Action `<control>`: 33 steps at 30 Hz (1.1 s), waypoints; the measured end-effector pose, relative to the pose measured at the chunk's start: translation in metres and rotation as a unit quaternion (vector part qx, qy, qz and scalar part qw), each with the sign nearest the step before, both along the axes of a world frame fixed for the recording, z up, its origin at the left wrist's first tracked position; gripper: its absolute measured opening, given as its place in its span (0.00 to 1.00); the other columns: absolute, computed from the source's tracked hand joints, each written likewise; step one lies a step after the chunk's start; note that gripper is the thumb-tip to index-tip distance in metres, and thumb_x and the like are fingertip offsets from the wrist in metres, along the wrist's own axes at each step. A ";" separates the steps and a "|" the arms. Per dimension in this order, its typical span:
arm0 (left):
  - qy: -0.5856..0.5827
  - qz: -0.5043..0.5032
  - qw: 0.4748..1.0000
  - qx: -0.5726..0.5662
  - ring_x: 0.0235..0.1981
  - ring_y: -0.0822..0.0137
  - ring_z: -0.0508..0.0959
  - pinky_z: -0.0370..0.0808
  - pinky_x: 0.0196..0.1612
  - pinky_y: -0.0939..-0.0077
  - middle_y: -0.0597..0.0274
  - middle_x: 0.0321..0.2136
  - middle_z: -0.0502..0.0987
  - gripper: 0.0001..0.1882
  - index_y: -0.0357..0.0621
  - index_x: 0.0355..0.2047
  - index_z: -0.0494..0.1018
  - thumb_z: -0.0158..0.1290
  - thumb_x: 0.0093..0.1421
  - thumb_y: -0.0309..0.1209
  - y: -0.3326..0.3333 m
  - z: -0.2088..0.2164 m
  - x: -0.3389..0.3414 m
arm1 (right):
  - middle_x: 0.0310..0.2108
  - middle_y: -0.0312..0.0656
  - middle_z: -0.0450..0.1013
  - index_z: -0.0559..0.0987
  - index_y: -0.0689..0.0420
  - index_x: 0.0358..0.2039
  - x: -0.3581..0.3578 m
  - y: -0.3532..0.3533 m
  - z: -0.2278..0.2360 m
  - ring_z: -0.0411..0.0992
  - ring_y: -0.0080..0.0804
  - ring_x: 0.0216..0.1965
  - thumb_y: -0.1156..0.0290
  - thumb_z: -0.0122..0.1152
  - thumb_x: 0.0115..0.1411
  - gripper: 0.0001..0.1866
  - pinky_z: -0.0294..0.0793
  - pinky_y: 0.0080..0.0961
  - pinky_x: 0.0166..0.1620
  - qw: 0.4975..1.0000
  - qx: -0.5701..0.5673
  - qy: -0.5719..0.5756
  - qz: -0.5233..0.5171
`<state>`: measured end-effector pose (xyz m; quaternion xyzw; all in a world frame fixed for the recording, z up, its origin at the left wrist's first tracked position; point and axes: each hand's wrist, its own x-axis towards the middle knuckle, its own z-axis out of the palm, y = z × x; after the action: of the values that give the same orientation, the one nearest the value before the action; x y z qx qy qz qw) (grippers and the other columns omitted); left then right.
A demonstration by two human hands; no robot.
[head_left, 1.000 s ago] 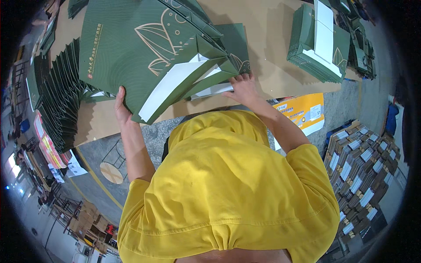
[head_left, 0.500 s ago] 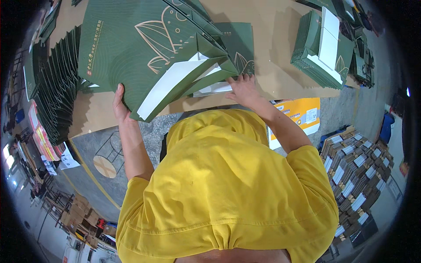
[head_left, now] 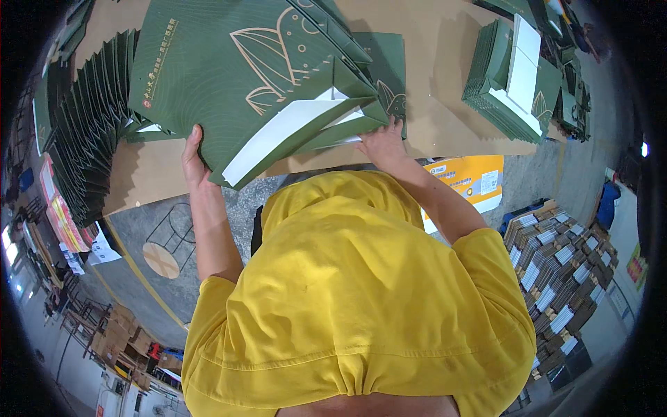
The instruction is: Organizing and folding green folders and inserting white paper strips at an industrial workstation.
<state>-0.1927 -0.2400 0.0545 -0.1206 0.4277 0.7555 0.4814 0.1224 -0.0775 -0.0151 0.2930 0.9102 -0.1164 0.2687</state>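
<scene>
A large green paper bag [head_left: 208, 76] with gold line drawings lies tilted over the table, its folded bottom toward me and a white strip [head_left: 278, 135] showing along the fold. My left hand [head_left: 196, 163] grips its lower left corner, thumb on the printed face and the other fingers hidden beneath. At the right end of the bottom fold, my right hand [head_left: 383, 144] holds the bag's edge, with some fingertips behind the corner. Another green bag [head_left: 389, 62] lies flat under it, partly covered.
Many folded green bags [head_left: 97, 118] stand fanned at the left. A stack of green bags [head_left: 486, 83] with white strips sits on the brown tabletop [head_left: 445, 118] at right. Below the table edge are a yellow-and-white carton [head_left: 479, 181], a round stool [head_left: 162, 259] and bundled stacks [head_left: 556, 271].
The bag has shifted slightly right, and my left hand has moved with it. My right hand has come up against the bag's bottom corner, whose end now covers some fingers.
</scene>
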 end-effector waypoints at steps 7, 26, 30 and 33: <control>0.005 0.006 1.000 -0.020 0.45 0.55 0.74 0.72 0.50 0.59 0.49 0.45 0.72 0.24 0.34 0.49 0.66 0.55 0.54 0.32 -0.006 -0.007 0.010 | 0.61 0.45 0.55 0.61 0.43 0.60 -0.019 0.007 -0.027 0.51 0.51 0.62 0.41 0.45 0.56 0.34 0.45 0.65 0.58 0.997 0.051 -0.035 -0.045; -0.057 -0.067 0.996 -0.006 0.43 0.55 0.75 0.73 0.49 0.59 0.51 0.42 0.74 0.22 0.36 0.47 0.68 0.57 0.53 0.32 0.035 -0.018 0.022 | 0.36 0.43 0.73 0.67 0.56 0.40 -0.035 0.066 -0.071 0.72 0.43 0.41 0.58 0.56 0.53 0.19 0.60 0.58 0.49 0.985 0.089 0.018 -0.148; -0.081 -0.197 0.977 0.016 0.41 0.57 0.76 0.75 0.46 0.63 0.52 0.41 0.74 0.26 0.36 0.49 0.65 0.57 0.51 0.30 0.064 -0.050 0.070 | 0.37 0.45 0.72 0.68 0.57 0.40 0.029 0.037 -0.032 0.71 0.44 0.41 0.60 0.56 0.53 0.18 0.60 0.55 0.49 0.978 0.110 0.074 -0.161; -0.025 -0.295 0.954 0.051 0.43 0.58 0.76 0.74 0.48 0.63 0.53 0.43 0.74 0.28 0.36 0.50 0.65 0.58 0.51 0.33 0.077 -0.083 0.082 | 0.37 0.46 0.72 0.68 0.58 0.40 0.035 0.028 -0.018 0.70 0.45 0.40 0.62 0.56 0.53 0.17 0.61 0.53 0.49 0.971 0.125 0.111 -0.174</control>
<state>-0.1111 -0.1632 -0.0286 0.0168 0.3935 0.5971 0.6988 0.1570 -0.0497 -0.0335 0.4630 0.8768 -0.0787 0.1031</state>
